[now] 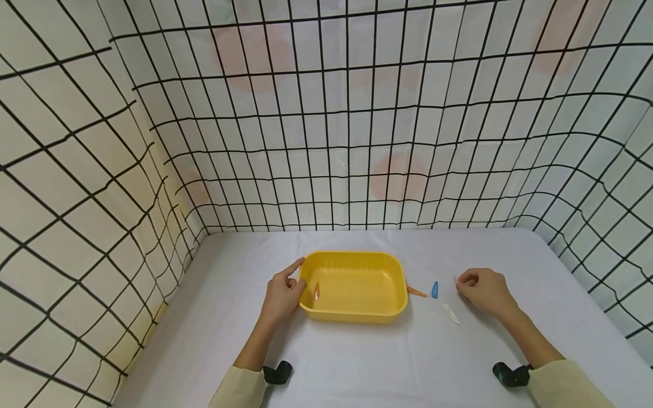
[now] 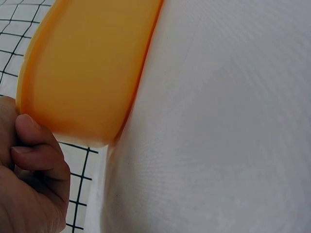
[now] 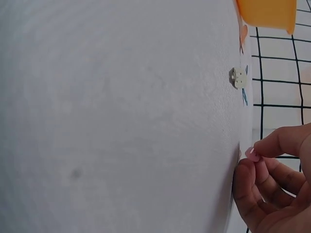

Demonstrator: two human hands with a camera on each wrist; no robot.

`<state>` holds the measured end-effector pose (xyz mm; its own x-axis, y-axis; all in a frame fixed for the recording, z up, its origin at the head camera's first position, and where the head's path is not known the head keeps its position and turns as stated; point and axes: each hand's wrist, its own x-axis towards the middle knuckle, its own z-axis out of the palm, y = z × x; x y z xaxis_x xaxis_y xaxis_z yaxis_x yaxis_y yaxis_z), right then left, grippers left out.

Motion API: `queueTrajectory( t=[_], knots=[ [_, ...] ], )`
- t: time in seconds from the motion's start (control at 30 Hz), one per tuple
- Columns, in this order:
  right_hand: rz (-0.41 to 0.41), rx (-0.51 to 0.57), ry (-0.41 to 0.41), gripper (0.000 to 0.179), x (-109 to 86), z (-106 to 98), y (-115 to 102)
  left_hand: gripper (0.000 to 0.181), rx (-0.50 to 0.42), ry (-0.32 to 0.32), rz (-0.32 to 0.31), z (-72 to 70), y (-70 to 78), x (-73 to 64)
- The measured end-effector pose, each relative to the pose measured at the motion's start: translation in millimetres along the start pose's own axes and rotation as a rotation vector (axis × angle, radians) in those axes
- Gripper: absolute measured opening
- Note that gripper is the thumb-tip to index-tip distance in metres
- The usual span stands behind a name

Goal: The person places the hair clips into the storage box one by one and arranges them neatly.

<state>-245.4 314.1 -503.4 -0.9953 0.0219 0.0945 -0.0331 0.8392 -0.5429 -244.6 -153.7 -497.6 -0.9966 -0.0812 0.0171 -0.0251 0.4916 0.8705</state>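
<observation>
A yellow tray [image 1: 352,316] stands on the white table, with an orange snap hair clip [image 1: 317,291] inside near its left end. My left hand [image 1: 280,293] grips the tray's left rim, index finger along the outside and thumb at the edge. Right of the tray, my right hand [image 1: 487,290] pinches a pink hair clip [image 3: 252,154] between thumb and fingertips, close to the tabletop. Between tray and right hand lie another orange clip [image 1: 417,292], a blue clip [image 1: 435,289] and a white clip [image 1: 451,314]. Fingers hide part of the pink clip.
Black wire mesh [image 1: 348,130] rises behind the table and along both sides. White cloth [image 1: 357,362] covers the tabletop. A black wrist device [image 1: 278,373] sits at the left sleeve, another black device [image 1: 512,375] at the right.
</observation>
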Motion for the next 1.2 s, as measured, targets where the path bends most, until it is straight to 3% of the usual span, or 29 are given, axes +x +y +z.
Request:
queueTrajectory(
  t=[0.47, 1.2],
  knots=[
    [0.062, 0.097, -0.016, 0.027, -0.4, -4, -11, 0.059, -0.006, 0.0, -0.001, -0.4, 0.1, -0.1],
    [0.161, 0.418, -0.148, 0.039, 3.6, -11, -32, 0.06, -0.011, 0.0, 0.005, -0.1, 0.1, -0.1]
  ],
)
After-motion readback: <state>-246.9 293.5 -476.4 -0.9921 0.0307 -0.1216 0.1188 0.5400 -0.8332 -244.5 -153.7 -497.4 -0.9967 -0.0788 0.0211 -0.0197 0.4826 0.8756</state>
